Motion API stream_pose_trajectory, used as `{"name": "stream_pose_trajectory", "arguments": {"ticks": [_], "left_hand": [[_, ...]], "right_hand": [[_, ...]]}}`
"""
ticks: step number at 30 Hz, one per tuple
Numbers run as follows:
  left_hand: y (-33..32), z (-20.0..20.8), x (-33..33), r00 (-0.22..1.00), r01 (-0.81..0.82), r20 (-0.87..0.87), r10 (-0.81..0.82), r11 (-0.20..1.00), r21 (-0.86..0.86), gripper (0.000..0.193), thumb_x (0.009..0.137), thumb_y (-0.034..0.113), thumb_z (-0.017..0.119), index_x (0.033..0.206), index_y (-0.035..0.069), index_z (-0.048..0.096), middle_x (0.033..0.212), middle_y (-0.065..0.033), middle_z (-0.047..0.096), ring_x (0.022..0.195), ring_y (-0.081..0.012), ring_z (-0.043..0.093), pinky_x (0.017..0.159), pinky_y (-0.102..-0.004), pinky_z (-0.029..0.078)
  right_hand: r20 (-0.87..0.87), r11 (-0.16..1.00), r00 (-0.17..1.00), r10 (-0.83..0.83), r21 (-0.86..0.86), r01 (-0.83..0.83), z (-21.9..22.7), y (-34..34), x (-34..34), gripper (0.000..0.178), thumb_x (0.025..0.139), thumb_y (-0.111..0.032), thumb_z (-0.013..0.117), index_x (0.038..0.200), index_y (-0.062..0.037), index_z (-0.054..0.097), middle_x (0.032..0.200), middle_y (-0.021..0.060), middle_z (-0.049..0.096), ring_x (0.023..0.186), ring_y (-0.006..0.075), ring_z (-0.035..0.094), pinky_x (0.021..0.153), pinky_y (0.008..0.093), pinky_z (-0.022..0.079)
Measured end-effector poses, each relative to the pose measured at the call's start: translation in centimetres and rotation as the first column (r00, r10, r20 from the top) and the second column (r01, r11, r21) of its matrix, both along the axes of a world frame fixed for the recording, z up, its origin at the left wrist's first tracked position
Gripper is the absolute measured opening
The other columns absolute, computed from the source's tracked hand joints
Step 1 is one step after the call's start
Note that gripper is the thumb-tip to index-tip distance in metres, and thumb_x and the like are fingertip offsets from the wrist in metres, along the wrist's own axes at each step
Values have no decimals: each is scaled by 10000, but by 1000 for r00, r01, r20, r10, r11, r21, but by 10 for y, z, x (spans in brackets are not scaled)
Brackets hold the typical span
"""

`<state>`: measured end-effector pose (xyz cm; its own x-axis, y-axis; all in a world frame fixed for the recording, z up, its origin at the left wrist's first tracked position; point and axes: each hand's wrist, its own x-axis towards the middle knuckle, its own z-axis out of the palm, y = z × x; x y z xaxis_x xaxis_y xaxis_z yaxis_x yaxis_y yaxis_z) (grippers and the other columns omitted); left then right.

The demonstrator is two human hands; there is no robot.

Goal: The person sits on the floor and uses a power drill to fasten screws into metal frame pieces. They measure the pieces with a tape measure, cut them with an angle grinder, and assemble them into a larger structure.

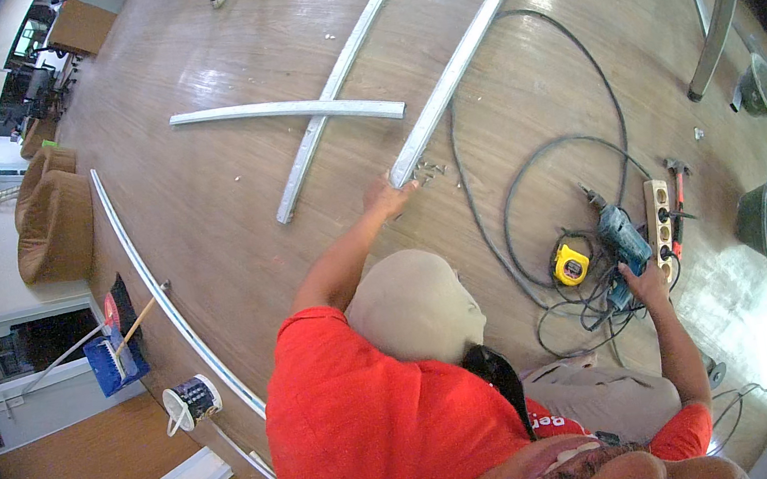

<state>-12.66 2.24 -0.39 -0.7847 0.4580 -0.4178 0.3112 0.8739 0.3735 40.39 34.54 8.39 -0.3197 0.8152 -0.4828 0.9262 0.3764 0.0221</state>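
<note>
My left hand (387,197) is closed around the near end of a long white metal channel (465,52), which runs away from me along the floor. Small screws (430,171) lie scattered beside that end. On the right, my right hand (646,285) grips the handle of a blue-green electric drill (622,233), its chuck pointing away from me. Just left of the drill sits a yellow tape measure (570,265) among loops of dark cable (508,202). A power strip (658,211) with plugs in it and a red-handled hammer (680,198) lie right of the drill.
A second channel (337,79) lies to the left, with a shorter one (267,110) across it. Dark buckets (763,220) and a metal leg (716,26) stand at right. At left are a long curved-looking strip (153,272), a paint pail (193,403), a blue dustpan (115,363) and brown chairs (57,222).
</note>
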Motion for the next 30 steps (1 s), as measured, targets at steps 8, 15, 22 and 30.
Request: {"name": "stream_pose_trajectory", "arguments": {"ticks": [8, 15, 22, 30], "left_hand": [[0, -28, -30, 998, -52, -24, 53, 998, 47, 892, 827, 727, 700, 1313, -17, 623, 1182, -285, 700, 1120, -443, 673, 942, -513, 538], [-2, -22, -39, 986, 24, -167, -22, 1000, 12, 875, 892, 763, 582, 1277, -22, 627, 1124, -282, 713, 1057, -449, 693, 889, -517, 553], [-13, -30, -63, 951, -31, -307, 29, 1000, -3, 870, 919, 738, 565, 1350, -18, 592, 1137, -286, 704, 1059, -441, 690, 901, -512, 552], [-26, -30, -79, 911, -38, -409, 44, 999, 25, 805, 903, 646, 663, 1384, 3, 599, 1342, -268, 589, 1312, -417, 524, 1082, -498, 440]], "right_hand": [[3, 990, 996, -91, -107, 91, 11, 0, -9, 918, 823, -684, 716, 1345, 60, 580, 1246, 337, 655, 1200, 466, 628, 1031, 508, 496], [-45, 988, 994, -96, -122, 90, 1, 3, -2, 906, 832, -649, 738, 1374, 53, 555, 1271, 317, 650, 1209, 475, 622, 1055, 515, 483], [-52, 998, 998, -27, -53, 24, -1, 1, -2, 903, 830, -653, 744, 1383, 34, 553, 1288, 295, 652, 1213, 468, 622, 1048, 502, 487], [-15, 999, 999, -35, -14, 35, -11, 7, 1, 923, 808, -699, 733, 1363, 24, 589, 1292, 362, 616, 1264, 503, 562, 1082, 510, 455]]}}
